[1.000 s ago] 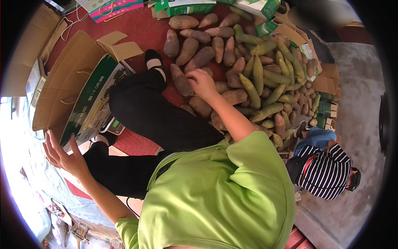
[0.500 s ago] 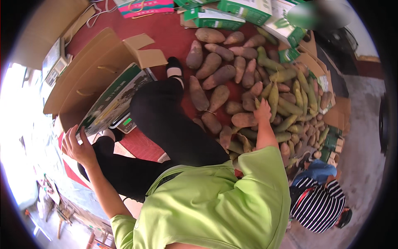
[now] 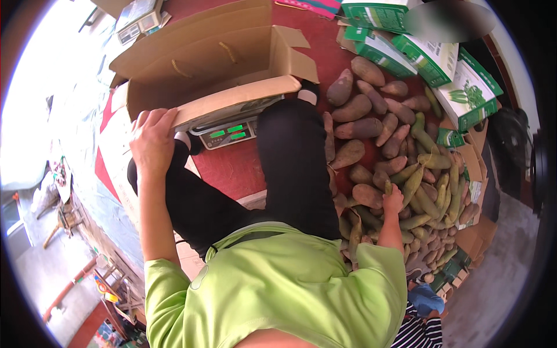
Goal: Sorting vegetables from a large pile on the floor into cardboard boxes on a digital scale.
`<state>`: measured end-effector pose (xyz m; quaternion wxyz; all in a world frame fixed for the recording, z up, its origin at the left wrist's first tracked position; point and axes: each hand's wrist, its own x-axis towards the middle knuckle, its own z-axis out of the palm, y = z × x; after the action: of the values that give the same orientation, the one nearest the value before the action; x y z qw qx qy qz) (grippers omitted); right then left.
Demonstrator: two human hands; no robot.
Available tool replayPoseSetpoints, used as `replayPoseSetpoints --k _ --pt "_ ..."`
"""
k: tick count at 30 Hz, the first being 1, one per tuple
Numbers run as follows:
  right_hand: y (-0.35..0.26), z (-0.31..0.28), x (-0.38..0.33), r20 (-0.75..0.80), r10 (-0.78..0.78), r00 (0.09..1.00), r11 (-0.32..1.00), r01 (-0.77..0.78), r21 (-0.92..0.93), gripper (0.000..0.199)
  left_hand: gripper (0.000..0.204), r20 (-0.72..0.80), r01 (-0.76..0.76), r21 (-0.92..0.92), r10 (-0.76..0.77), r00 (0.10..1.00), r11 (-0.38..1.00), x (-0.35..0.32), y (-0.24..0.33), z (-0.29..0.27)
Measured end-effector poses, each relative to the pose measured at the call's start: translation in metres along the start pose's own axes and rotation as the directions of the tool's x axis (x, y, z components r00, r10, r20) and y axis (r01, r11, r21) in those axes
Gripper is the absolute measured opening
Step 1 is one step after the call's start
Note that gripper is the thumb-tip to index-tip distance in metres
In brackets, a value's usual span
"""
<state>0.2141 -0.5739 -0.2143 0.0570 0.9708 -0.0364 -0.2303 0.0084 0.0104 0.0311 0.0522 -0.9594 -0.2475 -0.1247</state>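
Observation:
An open cardboard box with its flaps raised stands on a digital scale before my legs. My left hand grips the box's near left corner, fingers bent over the rim of the near flap. Off to the right, my right hand is closed round a long green radish, whose tip shows above the fingers. Around that hand lie more green radishes and purplish-brown root vegetables in a heap.
White and green printed cartons lie at the back right. Another person in a striped shirt is at the lower right. A boxy device stands at the far left, and a red covering lies under the scale.
The view has swung left, so the box's inside and the lit scale displays now show. My left hand has closed over the box's rim; my right hand has drawn a green radish nearer.

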Motion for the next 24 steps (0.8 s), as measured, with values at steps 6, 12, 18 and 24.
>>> replayPoseSetpoints --k 6,12,18,24 --pt "-0.016 -0.044 0.006 -0.167 -0.237 0.957 0.947 0.266 0.179 0.063 0.028 -0.112 -0.051 0.026 0.054 0.992 0.998 -0.018 -0.002 0.018" --pt "-0.096 -0.153 0.011 -0.393 -0.388 0.834 0.497 0.549 0.672 0.057 0.031 -0.107 -0.03 0.024 0.033 0.994 0.999 -0.029 -0.004 0.015" --pt "-0.228 -0.296 -0.064 -0.685 -0.477 0.551 0.029 0.789 0.614 0.051 0.03 -0.1 -0.022 -0.013 0.021 0.995 1.0 -0.029 -0.002 0.021" --pt "-0.362 -0.346 -0.12 -0.782 -0.582 0.224 -0.444 0.718 0.536 0.048 0.031 -0.098 -0.006 -0.031 0.003 0.995 0.999 -0.028 -0.005 0.023"
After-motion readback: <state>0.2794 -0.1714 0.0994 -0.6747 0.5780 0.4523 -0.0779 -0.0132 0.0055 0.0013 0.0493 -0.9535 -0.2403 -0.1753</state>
